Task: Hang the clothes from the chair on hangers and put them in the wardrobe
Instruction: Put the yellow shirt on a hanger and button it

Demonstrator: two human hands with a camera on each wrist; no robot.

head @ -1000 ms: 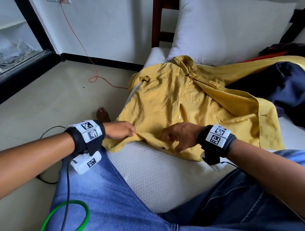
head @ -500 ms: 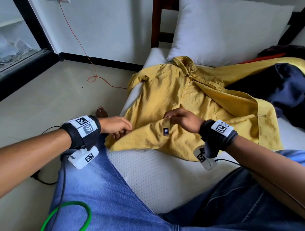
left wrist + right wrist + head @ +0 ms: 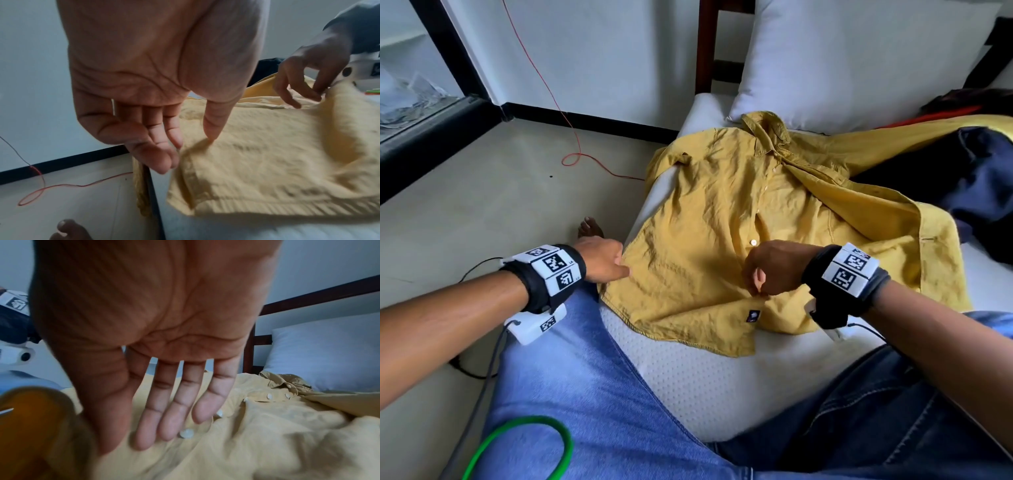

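left hand: thumb pins yellow shirt flat, fingers loose | right hand: seemingly pinches placket to align fronts

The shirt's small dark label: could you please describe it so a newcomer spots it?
On the white bed lies a yellow shirt. Follow its buttons to the near hem, just below the right hand. The label is the only dark square there; the buttons are pale and round.

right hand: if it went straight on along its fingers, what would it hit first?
The yellow shirt. The right hand's free fingers slant down at the buttoned front, just short of a white button. Depth is unclear, but little gap shows.
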